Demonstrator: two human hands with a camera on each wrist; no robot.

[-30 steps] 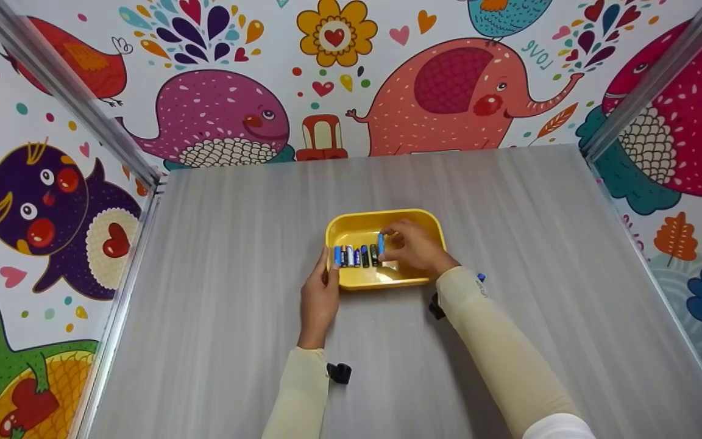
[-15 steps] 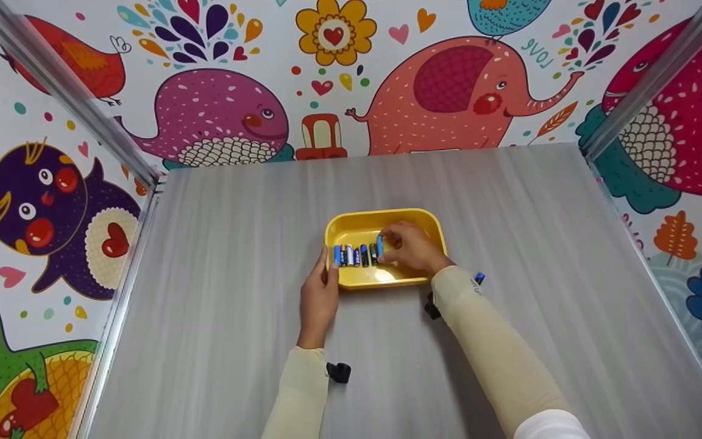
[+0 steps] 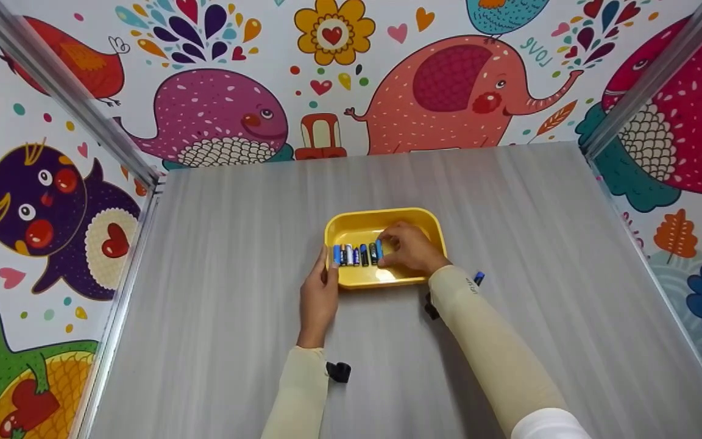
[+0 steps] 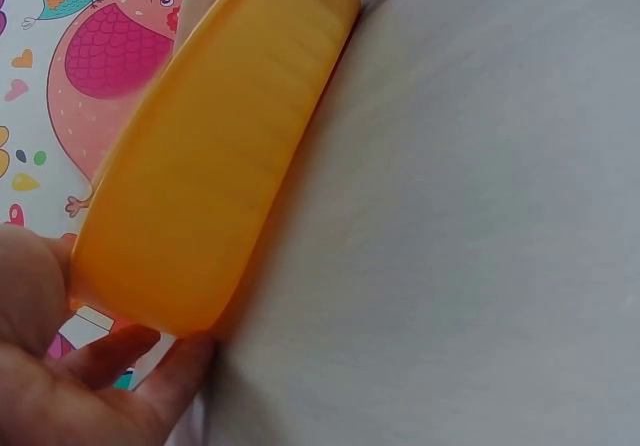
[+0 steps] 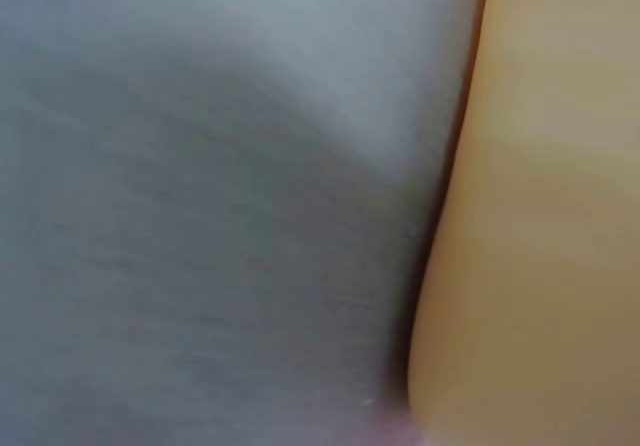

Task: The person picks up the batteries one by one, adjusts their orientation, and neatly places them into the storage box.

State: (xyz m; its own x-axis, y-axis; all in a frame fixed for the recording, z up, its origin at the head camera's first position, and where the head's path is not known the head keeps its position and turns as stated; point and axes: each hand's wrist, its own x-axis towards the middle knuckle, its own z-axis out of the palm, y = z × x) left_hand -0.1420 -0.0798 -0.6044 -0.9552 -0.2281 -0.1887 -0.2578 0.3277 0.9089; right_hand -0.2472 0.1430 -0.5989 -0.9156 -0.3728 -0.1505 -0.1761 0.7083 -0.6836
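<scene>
A yellow plastic tray [image 3: 351,283] rests on the table, with several batteries [image 3: 356,255] standing side by side in a row inside it. My left hand [image 3: 319,299] grips the tray's left end, thumb over the rim and fingers against the outer wall, as the left wrist view also shows. Over the tray's right half, my right hand [image 3: 413,247] pinches a light blue battery [image 3: 379,248] between thumb and fingers. That battery is beside the row's right end. The right wrist view shows only the tray's outer wall [image 5: 540,266] and the table; the right fingers are hidden there.
One blue-ended battery-like piece [image 3: 479,278] lies on the grey table [image 3: 223,274] right of the tray, partly behind the right sleeve. Printed cartoon walls [image 3: 320,79] and metal posts [image 3: 649,79] bound the table at the back and sides.
My right hand has moved slightly left, bringing the light blue battery up close to the row's right end. The left hand and the tray stay in place.
</scene>
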